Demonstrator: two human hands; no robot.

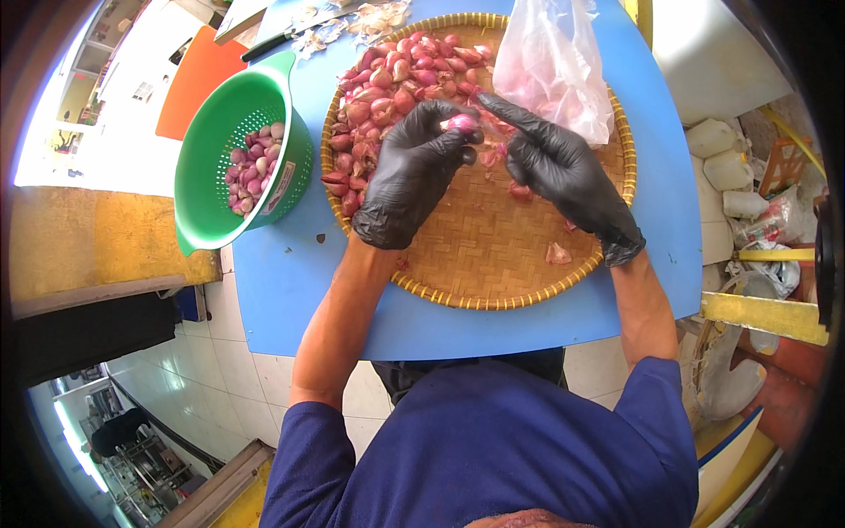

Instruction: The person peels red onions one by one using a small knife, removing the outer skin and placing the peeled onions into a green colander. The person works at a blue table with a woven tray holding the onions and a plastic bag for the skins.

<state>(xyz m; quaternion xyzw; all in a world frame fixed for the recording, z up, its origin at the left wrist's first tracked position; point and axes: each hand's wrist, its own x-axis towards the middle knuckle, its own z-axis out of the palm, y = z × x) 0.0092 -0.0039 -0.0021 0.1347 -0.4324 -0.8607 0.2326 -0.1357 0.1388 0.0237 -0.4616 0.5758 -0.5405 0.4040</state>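
My left hand [419,171], in a black glove, grips a shallot [461,123] between thumb and fingers over the woven bamboo tray [488,251]. To its right is my right hand [558,162], also gloved in black, its index finger stretched towards the shallot; whether a knife or a bit of skin is in its fingers is too blurred to tell. Unpeeled shallots [379,92] are heaped at the tray's left and far side. Loose skins [558,253] lie on the weave. A translucent plastic bag [551,72] with reddish contents sits at the tray's far right.
A green colander [231,86] holding peeled shallots [254,171] stands left of the tray on the blue table [317,310]. Beyond it are a black-handled knife [267,46], pale dry peels [376,23] and an orange board [198,79]. White jugs [726,171] stand off to the right.
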